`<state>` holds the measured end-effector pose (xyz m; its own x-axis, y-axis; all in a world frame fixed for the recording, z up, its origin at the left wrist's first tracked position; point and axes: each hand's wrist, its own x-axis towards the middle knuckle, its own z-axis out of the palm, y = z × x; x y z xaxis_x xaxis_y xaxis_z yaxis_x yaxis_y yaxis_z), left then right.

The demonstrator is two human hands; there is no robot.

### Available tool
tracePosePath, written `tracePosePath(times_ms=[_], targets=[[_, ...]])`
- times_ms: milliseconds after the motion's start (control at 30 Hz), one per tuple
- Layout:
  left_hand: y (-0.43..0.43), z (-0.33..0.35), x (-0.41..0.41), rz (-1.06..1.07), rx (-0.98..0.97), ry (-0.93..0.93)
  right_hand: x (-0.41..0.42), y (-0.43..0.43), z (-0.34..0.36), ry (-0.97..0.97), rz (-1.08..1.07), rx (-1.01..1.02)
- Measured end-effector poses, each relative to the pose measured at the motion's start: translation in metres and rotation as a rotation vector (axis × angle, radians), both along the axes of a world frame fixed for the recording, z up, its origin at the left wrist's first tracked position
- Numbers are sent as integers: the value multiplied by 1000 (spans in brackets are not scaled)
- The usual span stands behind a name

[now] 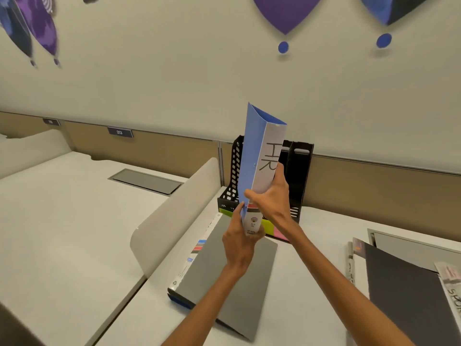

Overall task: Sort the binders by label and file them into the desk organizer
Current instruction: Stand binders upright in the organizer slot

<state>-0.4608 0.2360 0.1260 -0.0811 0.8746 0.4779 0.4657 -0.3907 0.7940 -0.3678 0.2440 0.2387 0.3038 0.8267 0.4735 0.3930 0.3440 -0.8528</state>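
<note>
The white bench [311, 258] carries a grey binder [224, 275] lying flat below both hands. Behind the hands stands the black organizer [296, 171]. A blue binder [252, 151] marked "HR" on its white spine is held upright in front of the organizer. The right hand [272, 196] has its grip clamped on the spine, and the left hand [240, 242] clamps the lower end.

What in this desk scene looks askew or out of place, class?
The grey binder lies flat and slanted on the desk, not filed in the black organizer. The blue binder, marked HR, is tilted, held by both hands.
</note>
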Motion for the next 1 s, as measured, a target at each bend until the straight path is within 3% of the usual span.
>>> tracePosePath(times_ms=[433,800,1000], targets=[[138,-19,-55,-131,-125,-76,-55,137,-15,-65,-105,-60],[204,-33,-70,-241,-218,-27,-73,190,-37,-78,-193,-103],[227,-51,-69,-265,-359,1,-73,208,-46,-138,-209,-111]])
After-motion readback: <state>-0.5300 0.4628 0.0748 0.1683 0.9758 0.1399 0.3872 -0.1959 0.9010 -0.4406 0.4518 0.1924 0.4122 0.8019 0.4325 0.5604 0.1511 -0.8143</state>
